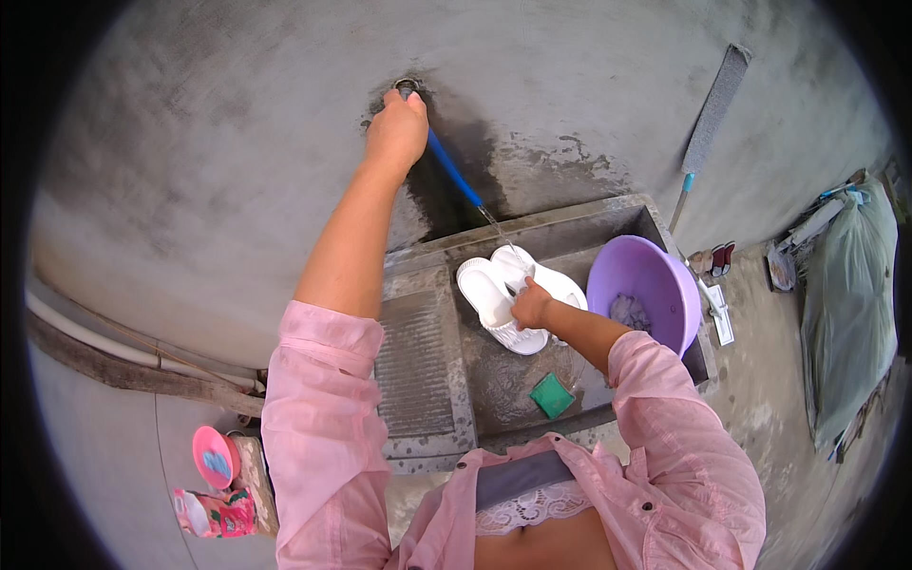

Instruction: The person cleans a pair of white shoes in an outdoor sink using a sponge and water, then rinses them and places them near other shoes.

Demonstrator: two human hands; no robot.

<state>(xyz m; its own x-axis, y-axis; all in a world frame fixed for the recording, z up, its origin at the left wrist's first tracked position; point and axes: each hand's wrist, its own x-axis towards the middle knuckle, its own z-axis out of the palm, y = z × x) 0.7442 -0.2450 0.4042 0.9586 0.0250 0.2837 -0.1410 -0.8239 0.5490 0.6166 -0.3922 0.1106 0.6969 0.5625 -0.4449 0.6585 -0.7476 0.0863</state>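
High on the wall, my left hand [400, 132] is closed around the tap [406, 85], which it mostly covers. A blue hose [454, 169] slants down from there, and water runs from its end onto a pair of white slippers [486, 291]. The slippers lie side by side in a concrete sink [548, 219]. My right hand [531, 305] grips them near the middle; its fingers are partly hidden, and a small dark thing beside the thumb is unclear. Nearer to me, a green scouring pad [551, 395] rests on the wet sink floor.
A purple basin [680, 285] with wet cloth stands tilted at the sink's right end. Left of the slippers is a ribbed concrete washboard [415, 370]. A grey flat duster [716, 110] leans on the wall. Farther right stands a large filled plastic bag [851, 306]; a pink bowl [206, 442] sits lower left.
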